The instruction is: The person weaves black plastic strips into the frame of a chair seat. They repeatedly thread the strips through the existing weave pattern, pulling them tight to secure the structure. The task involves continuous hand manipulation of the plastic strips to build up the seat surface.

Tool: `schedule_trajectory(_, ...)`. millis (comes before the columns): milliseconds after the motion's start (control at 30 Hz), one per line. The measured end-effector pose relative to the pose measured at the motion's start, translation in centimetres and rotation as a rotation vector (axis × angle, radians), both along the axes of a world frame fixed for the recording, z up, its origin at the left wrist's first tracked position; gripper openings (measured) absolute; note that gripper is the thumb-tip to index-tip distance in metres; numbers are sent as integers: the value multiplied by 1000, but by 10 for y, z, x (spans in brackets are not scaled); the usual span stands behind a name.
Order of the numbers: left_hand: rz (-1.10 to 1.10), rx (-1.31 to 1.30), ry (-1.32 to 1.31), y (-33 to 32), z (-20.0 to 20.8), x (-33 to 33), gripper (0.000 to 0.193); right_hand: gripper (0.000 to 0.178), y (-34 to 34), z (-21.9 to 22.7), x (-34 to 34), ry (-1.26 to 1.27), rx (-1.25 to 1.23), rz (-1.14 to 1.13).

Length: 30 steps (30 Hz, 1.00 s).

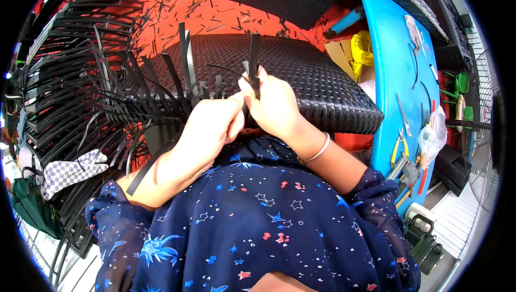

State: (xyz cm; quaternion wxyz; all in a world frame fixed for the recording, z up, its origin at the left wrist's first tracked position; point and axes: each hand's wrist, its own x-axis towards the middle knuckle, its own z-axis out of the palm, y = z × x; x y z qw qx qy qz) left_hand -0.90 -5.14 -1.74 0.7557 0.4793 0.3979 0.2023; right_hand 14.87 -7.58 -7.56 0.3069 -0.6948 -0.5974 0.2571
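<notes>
A large black woven wicker panel (317, 88) lies in front of me, with its near edge close to my body. My right hand (275, 106) pinches a flat black plastic strip (253, 50) that stands upright at this edge. Beside it, my left hand (207, 128) is closed, with its fingers curled in at the same edge. What its fingers grip is hidden. Several loose strip ends (172, 74) stick up from the panel left of my hands. Another dark strip (144, 174) lies across my left wrist.
Many long black strips (80, 50) hang in a bundle at the left, near a checkered cloth (72, 174). Strip offcuts litter the red floor (161, 23). On the right, a blue table (384, 77) holds pliers (400, 144), other tools and a clear plastic bag (431, 136). A yellow bag (362, 50) sits in a cardboard box (338, 55).
</notes>
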Motion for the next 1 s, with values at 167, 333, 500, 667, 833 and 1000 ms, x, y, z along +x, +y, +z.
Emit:
schedule_trajectory(167,-22,20,43,0,12,0,58,36,1,8,0,-28,-20,11)
schedule_trajectory(333,-7,15,25,8,7,-1,57,34,1,3,1,45,18,23)
schedule_trajectory(500,-29,65,41,5,2,-9,58,25,0,-2,8,267,80,47)
schedule_trajectory(667,-43,661,64,2,-5,-17,50,20,-8,-5,10,384,-13,163)
schedule_trajectory(833,21,664,34,11,-18,-13,44,18,-14,-7,17,819,15,282)
schedule_trajectory(1000,75,761,17,9,-31,0,38,24,-10,18,14,1063,-14,369)
